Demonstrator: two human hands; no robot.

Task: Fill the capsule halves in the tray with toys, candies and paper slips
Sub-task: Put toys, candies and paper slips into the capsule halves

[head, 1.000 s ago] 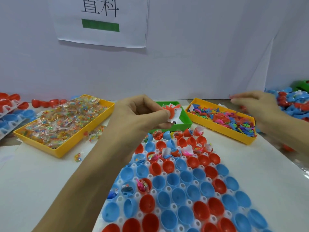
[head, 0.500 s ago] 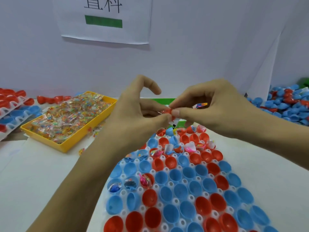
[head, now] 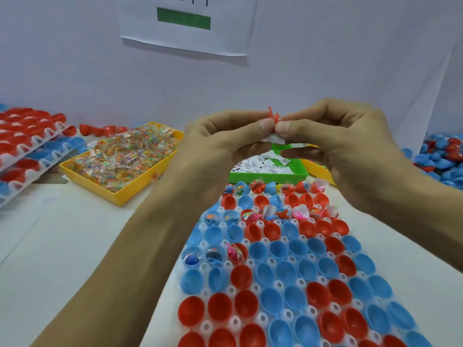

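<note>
A white tray [head: 275, 284] of red and blue capsule halves [head: 271, 299] lies in front of me. Several halves in the far rows and three at the left hold toys, candies and slips. Above the tray's far end, my left hand [head: 220, 144] and my right hand [head: 333, 139] meet thumb to thumb. Together they pinch a small orange toy [head: 273, 115] and a white paper slip [head: 273, 139].
A yellow bin of wrapped candies [head: 120, 159] stands at the left. A green bin of paper slips [head: 270, 169] sits behind the tray, a yellow bin [head: 317, 169] partly hidden beside it. Stacked trays of capsule halves [head: 27, 144] lie far left; loose halves [head: 441, 156] far right.
My right hand came over from the yellow toy bin and joined my left hand. Both hands then rose slightly with the orange toy and slip pinched between them.
</note>
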